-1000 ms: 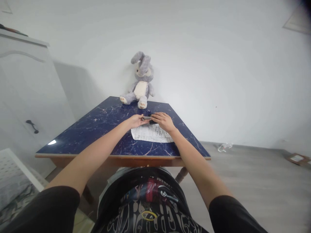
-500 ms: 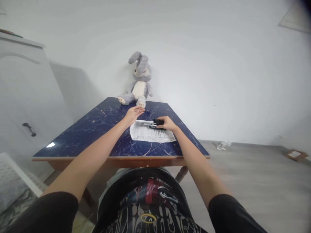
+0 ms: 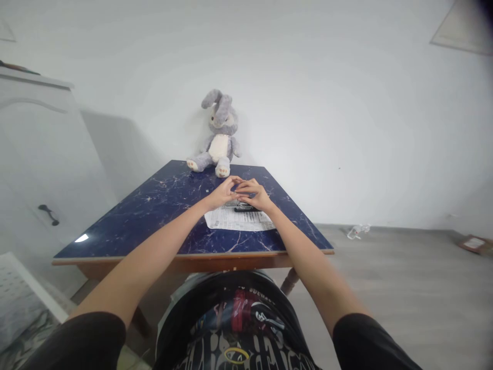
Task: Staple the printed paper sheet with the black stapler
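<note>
My left hand [image 3: 224, 193] and my right hand [image 3: 257, 196] meet fingertip to fingertip just above a black stapler [image 3: 247, 209]. Both have bent fingers drawn into a pinch; whatever lies between the tips is too small or hidden to make out. The stapler rests on a printed sheet of paper [image 3: 234, 222], its upper part mostly covered by my right hand. A metallic part shows at its left side, under the fingers.
A grey plush rabbit [image 3: 219, 146] sits against the wall at the back of the blue marble-patterned table [image 3: 154, 213]. A white cabinet [image 3: 34, 149] stands to the left. On the floor at right lie a clear plastic item [image 3: 358, 231] and a brown framed object [image 3: 474, 243].
My right hand has let go of its earlier grip on the stapler and moved left and up. My left hand, open before, has come right and curled its fingers to meet it.
</note>
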`<act>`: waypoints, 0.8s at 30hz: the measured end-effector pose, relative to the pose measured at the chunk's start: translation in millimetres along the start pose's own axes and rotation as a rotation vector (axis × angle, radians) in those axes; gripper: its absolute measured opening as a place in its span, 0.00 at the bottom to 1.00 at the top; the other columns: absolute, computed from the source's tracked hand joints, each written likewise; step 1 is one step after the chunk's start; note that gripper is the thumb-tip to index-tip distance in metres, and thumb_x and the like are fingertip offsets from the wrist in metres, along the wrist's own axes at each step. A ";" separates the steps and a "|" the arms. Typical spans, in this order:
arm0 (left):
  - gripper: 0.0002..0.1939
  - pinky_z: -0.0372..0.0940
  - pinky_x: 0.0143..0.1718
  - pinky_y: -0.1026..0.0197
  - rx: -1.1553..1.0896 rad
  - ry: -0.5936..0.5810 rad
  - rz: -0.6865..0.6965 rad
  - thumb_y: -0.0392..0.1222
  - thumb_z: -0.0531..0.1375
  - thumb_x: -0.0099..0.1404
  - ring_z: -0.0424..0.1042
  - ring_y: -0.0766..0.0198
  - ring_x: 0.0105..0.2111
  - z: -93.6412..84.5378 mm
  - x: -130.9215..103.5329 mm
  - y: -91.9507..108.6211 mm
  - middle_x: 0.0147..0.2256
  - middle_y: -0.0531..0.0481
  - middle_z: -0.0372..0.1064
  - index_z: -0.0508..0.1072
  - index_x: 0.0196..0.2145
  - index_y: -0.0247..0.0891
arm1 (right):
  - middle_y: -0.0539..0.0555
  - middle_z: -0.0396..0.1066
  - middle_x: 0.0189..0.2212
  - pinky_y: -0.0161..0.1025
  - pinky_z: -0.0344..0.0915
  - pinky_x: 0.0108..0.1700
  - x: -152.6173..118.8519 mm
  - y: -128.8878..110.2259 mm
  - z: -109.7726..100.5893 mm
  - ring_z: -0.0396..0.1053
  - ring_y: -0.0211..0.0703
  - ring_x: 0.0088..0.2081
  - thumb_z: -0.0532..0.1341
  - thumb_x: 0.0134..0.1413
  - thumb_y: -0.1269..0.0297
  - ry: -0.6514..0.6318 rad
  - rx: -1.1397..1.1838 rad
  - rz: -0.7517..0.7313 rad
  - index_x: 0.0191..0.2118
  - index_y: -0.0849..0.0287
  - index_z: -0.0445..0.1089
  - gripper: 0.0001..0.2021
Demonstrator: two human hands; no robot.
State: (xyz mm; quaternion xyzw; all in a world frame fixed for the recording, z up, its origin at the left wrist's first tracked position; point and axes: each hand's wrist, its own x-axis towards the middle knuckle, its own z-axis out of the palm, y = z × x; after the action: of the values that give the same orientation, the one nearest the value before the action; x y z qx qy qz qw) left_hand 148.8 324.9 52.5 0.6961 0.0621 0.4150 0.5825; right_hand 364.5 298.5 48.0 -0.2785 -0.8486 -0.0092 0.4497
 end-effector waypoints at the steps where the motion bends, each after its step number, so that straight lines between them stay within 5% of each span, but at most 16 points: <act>1: 0.32 0.69 0.61 0.48 0.007 -0.015 0.001 0.43 0.77 0.56 0.66 0.46 0.65 1.2 0.2 -0.8 0.61 0.39 0.66 0.70 0.54 0.42 | 0.56 0.81 0.44 0.53 0.65 0.58 0.1 -0.4 0.6 0.75 0.54 0.53 0.70 0.60 0.46 0.008 0.011 0.008 0.41 0.52 0.82 0.15; 8: 0.32 0.68 0.61 0.47 -0.006 -0.064 -0.019 0.43 0.76 0.57 0.74 0.47 0.59 -0.2 0.4 -7.7 0.61 0.40 0.65 0.69 0.55 0.43 | 0.54 0.83 0.38 0.50 0.65 0.56 -2.6 -3.1 -1.9 0.78 0.49 0.45 0.70 0.62 0.49 0.055 0.109 -0.012 0.37 0.54 0.81 0.13; 19: 0.28 0.72 0.57 0.52 0.144 -0.004 0.055 0.46 0.75 0.58 0.68 0.48 0.62 7.3 3.0 3.4 0.59 0.39 0.69 0.72 0.52 0.41 | 0.55 0.82 0.39 0.51 0.66 0.56 -0.5 1.3 0.8 0.77 0.50 0.46 0.68 0.62 0.48 0.040 0.134 0.054 0.36 0.53 0.82 0.14; 21: 0.22 0.73 0.54 0.52 0.195 0.115 0.078 0.49 0.72 0.62 0.74 0.51 0.56 -0.5 6.4 3.8 0.54 0.40 0.72 0.72 0.49 0.40 | 0.55 0.82 0.41 0.48 0.69 0.52 -3.8 10.9 -3.1 0.76 0.50 0.45 0.68 0.61 0.50 0.129 0.080 0.195 0.37 0.53 0.81 0.12; 24: 0.14 0.74 0.50 0.51 0.409 0.454 0.004 0.51 0.58 0.74 0.79 0.55 0.44 -28.1 7.7 2.7 0.44 0.42 0.75 0.73 0.46 0.39 | 0.54 0.81 0.39 0.44 0.71 0.46 -14.3 34.0 -16.3 0.74 0.47 0.39 0.69 0.52 0.55 0.255 -0.079 0.532 0.35 0.55 0.80 0.10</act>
State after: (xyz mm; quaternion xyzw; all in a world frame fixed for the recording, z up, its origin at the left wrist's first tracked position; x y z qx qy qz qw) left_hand 134.4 349.8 58.1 0.6886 0.2715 0.5399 0.4008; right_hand 399.5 316.2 38.7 -0.5052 -0.6813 0.0410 0.5281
